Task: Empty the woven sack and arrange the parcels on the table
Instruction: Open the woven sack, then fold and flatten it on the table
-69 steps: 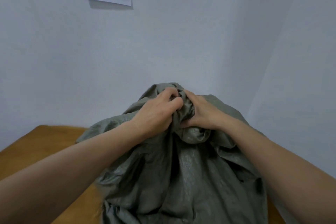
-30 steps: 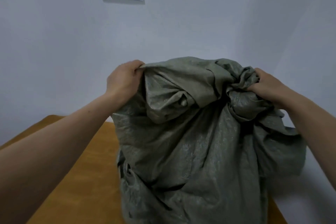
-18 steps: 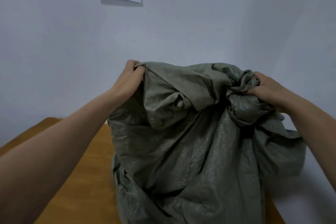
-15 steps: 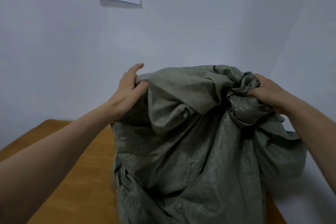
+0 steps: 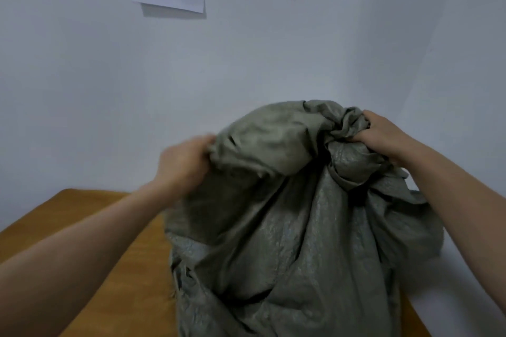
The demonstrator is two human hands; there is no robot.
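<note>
Our right grip (image 5: 383, 135) clenches a twisted bunch at the top of the woven sack (image 5: 287, 241), and our left grip (image 5: 186, 163), blurred, grasps a fold at the top's left side. The sack stands on the desk (image 5: 104, 268), near its right edge. If we tip it carelessly, parcels we cannot see may spill off that edge, or the slick weave may slip free.

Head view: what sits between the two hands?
Only the crumpled top of the woven sack, gripped by left hand and right hand; head view.
</note>
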